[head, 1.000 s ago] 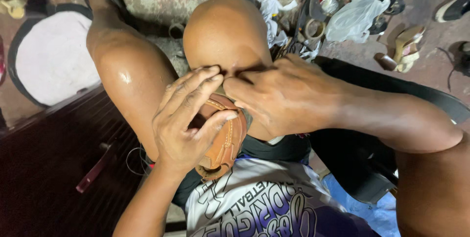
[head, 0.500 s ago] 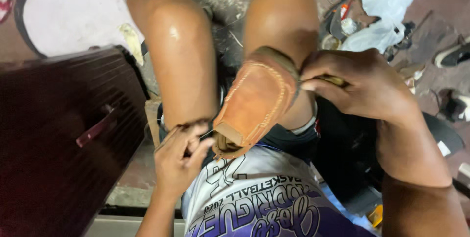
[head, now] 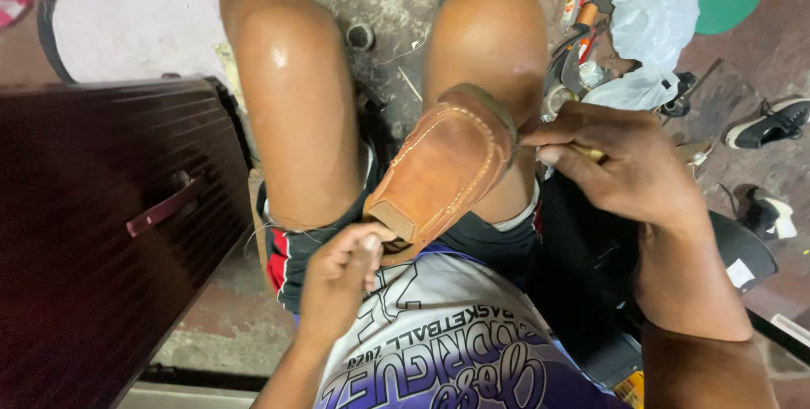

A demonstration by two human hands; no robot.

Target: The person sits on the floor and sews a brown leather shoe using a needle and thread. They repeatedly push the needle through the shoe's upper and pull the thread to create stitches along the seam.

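A tan leather loafer (head: 443, 173) with stitched seams lies on my right thigh, toe pointing away from me. My left hand (head: 342, 278) pinches the heel end of the shoe near my lap. My right hand (head: 620, 168) presses fingertips against the shoe's toe side and grips a small yellowish tool handle (head: 588, 153), mostly hidden in the fist. Both my bare knees rise toward the top of the view.
A dark wooden cabinet (head: 93, 232) with a handle stands at my left. A pale round mat (head: 126, 12) lies behind it. Bottles, tools and plastic bags (head: 650, 29) litter the floor at upper right, with sneakers (head: 772, 126) further right.
The shoe, first cupped between both hands near my knee, now lies stretched along my thigh. My left hand slid to its heel, and my right hand moved to the toe side.
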